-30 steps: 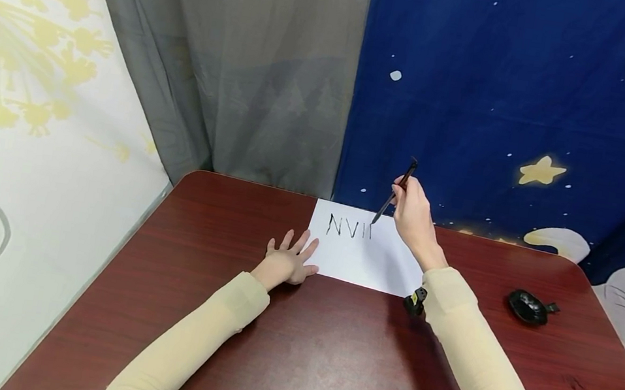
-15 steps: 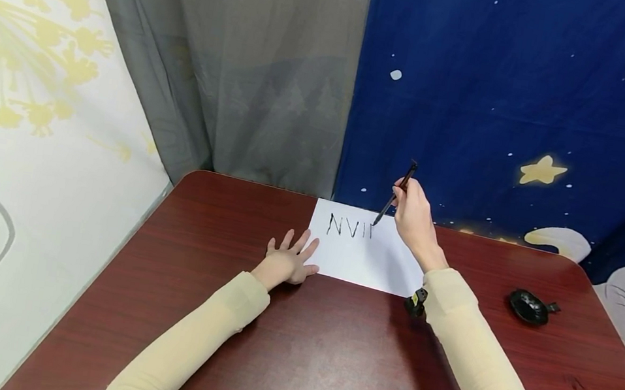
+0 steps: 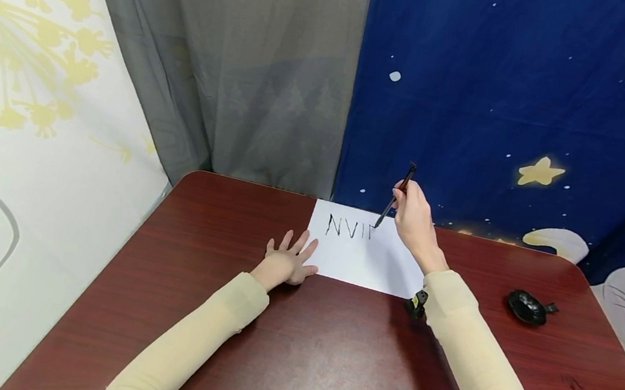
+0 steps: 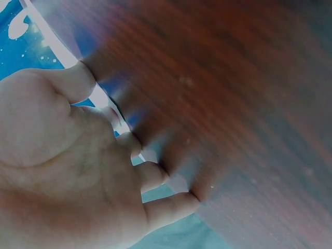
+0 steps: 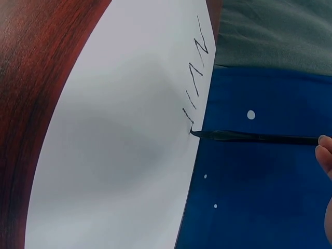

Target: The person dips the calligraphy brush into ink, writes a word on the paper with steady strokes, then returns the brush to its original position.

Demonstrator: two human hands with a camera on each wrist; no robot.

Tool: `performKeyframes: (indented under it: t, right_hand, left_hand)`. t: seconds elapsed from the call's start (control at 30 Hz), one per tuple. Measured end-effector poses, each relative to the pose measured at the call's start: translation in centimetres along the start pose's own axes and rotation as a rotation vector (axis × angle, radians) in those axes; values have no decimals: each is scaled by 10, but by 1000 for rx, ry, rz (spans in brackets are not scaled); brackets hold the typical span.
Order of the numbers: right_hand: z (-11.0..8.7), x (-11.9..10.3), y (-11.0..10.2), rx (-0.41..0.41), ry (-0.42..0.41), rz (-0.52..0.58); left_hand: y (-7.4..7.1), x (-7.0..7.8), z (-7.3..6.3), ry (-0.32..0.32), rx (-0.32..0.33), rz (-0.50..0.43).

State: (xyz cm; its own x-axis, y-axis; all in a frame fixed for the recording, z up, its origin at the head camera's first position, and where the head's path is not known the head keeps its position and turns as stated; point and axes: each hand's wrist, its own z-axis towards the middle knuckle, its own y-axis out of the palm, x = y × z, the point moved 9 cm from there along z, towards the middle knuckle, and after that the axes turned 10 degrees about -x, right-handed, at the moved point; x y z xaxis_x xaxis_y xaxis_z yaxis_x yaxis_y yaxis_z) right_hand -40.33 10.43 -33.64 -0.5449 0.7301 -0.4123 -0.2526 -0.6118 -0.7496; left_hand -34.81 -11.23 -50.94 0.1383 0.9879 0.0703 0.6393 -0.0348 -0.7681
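A white sheet of paper lies at the far edge of the table, with dark strokes reading roughly N, V, I and an unfinished-looking stroke along its upper part. My right hand pinches a dark ink brush partway along its handle. In the right wrist view, the tip of the brush touches the paper at the last stroke. My left hand rests with spread fingers at the paper's left edge. In the left wrist view, the left hand has its fingertips on the table.
To the right on the brown table sits a small black dish with a short handle. A grey curtain and a blue star-patterned curtain hang right behind the table's far edge. A white patterned wall borders the left.
The brush tip has moved slightly right and toward me, lengthening the short mark at the top of the last stroke. My left hand has stayed in place.
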Motion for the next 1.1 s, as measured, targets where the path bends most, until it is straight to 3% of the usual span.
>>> performKeyframes:
  t: [0.3, 0.57, 1.1]
  right_hand:
    - [-1, -2, -4, 32, -29, -12]
    - [-2, -2, -4, 26, -22, -8]
    - [-3, -3, -7, 45, -42, -15]
  left_hand:
    - [-3, 1, -6, 15, 15, -13]
    - [2, -1, 3, 7, -7, -9]
    - [1, 0, 2, 9, 2, -8]
